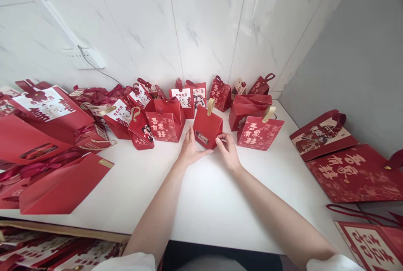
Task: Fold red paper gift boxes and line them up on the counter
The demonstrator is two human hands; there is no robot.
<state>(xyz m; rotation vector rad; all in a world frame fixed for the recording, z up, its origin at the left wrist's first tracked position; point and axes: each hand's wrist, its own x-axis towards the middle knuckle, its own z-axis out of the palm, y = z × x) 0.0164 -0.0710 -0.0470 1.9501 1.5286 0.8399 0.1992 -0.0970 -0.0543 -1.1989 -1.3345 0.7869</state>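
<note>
Here both hands, left hand [189,148] and right hand [228,150], fingers loosely open, touch small red gift box [207,127].

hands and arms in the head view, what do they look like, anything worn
Both the left hand and the right hand are bare: no gloves, and no ring, watch or bracelet shows. The forearms are bare too. A white left sleeve and white right sleeve show at the bottom edge.

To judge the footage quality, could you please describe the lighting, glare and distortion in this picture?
Head view: bright, even light with faint shadows; soft glare on the wall tiles; wide-angle bending curves the front edge of the table; the small red box touched by the left hand and right hand is sharp.
</note>
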